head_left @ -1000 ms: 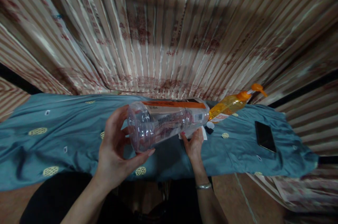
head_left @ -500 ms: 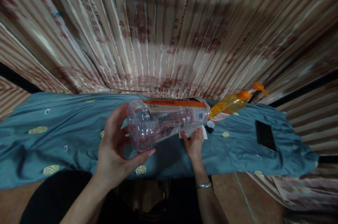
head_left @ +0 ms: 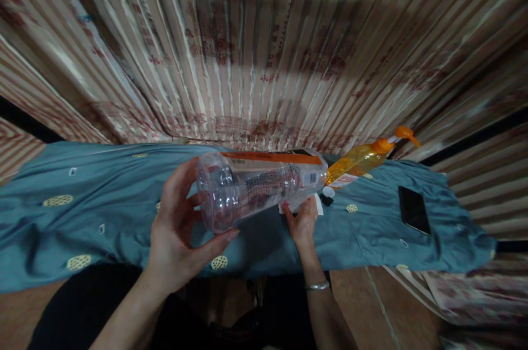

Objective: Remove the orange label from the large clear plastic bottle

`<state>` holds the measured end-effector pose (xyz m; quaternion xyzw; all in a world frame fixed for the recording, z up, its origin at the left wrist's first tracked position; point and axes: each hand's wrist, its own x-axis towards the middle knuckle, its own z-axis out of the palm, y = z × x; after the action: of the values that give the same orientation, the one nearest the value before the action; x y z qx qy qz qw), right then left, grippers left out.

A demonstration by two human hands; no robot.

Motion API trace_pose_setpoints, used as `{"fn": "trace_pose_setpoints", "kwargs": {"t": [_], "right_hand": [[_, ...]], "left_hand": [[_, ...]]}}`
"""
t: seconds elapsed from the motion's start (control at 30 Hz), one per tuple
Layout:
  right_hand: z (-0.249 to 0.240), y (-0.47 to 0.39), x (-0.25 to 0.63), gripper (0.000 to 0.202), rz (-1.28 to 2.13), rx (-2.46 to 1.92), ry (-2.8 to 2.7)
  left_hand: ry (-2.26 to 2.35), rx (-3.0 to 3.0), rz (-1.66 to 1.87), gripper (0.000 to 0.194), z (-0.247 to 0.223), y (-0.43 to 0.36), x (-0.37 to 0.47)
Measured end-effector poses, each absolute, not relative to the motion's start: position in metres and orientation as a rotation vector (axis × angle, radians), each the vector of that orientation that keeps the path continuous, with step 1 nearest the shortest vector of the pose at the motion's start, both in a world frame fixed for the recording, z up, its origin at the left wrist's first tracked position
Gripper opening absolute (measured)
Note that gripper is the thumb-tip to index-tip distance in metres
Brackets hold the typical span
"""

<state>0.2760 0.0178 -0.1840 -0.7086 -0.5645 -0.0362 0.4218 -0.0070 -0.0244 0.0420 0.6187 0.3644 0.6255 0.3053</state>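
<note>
Lying on its side in the air above the blue cloth (head_left: pixel 103 212), the clear plastic bottle (head_left: pixel 258 185) is carried between both hands, its base turned toward the camera and its neck end pointing away, toward the orange pump bottle (head_left: pixel 363 158). The left hand (head_left: pixel 177 234) cups the base, thumb under the rim and fingers curled round the far side, a wide grip wrapped on the bottle. The right hand (head_left: pixel 304 223) props the neck end from below with its fingertips; whether those fingers truly close on the bottle or only steady it I cannot tell.

The bottle looks empty, so it should be light, and its thin walls would likely dent under a hard squeeze. Its smooth surface may be slippery; the ribbed base and the narrower waist under the printed label seem the safest places to take hold.

A small white cap (head_left: pixel 328 192) and a dark bit lie on the cloth just beyond the bottle's neck end, with the pump bottle leaning just behind them. A black phone (head_left: pixel 413 209) lies well to the right of the bottle. Left of the bottle the cloth runs bare; behind it, striped curtains (head_left: pixel 264 53) hang close, and the cloth's near edge drops off just below the hands.
</note>
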Motion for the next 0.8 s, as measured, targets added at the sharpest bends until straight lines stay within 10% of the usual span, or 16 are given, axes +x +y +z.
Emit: {"fn": "trace_pose_setpoints", "kwargs": {"t": [0.8], "right_hand": [[-0.1782, 0.0161, 0.2757, 0.066, -0.060, -1.774, -1.422]], "left_hand": [[1.009, 1.649, 1.631, 0.097, 0.0440, -0.0266, -0.0075]]}}
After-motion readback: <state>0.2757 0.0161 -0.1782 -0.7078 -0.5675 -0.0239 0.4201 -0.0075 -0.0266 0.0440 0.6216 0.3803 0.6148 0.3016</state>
